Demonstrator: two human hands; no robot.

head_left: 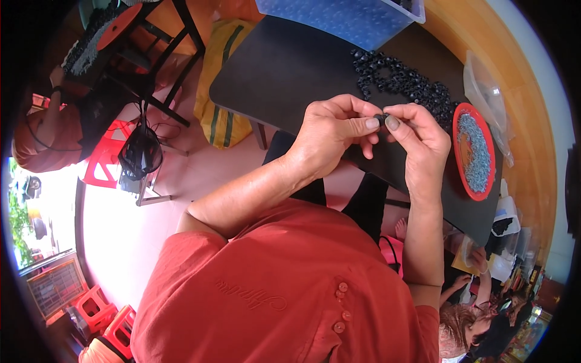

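My left hand (pixel 331 130) and my right hand (pixel 419 136) meet above the near edge of the dark table (pixel 272 72). Thumbs and forefingers of both are pinched on a small round black part (pixel 380 118); the fingertips hide most of it, and I cannot tell whether it is one piece or two pressed together. Just beyond my hands lies a loose heap of small black parts (pixel 399 78). A red plate (pixel 458 158) stands to the right of my right hand, holding many tiny grey-blue pieces (pixel 477 151).
A blue translucent bin (pixel 339 21) stands at the table's far side. Clear plastic bags (pixel 484 85) lie by the right edge. A yellow sack (pixel 224 85) leans beyond the table's left end. Other people sit at far left (pixel 48 136) and lower right (pixel 463 327). Red stools (pixel 97 308) stand lower left.
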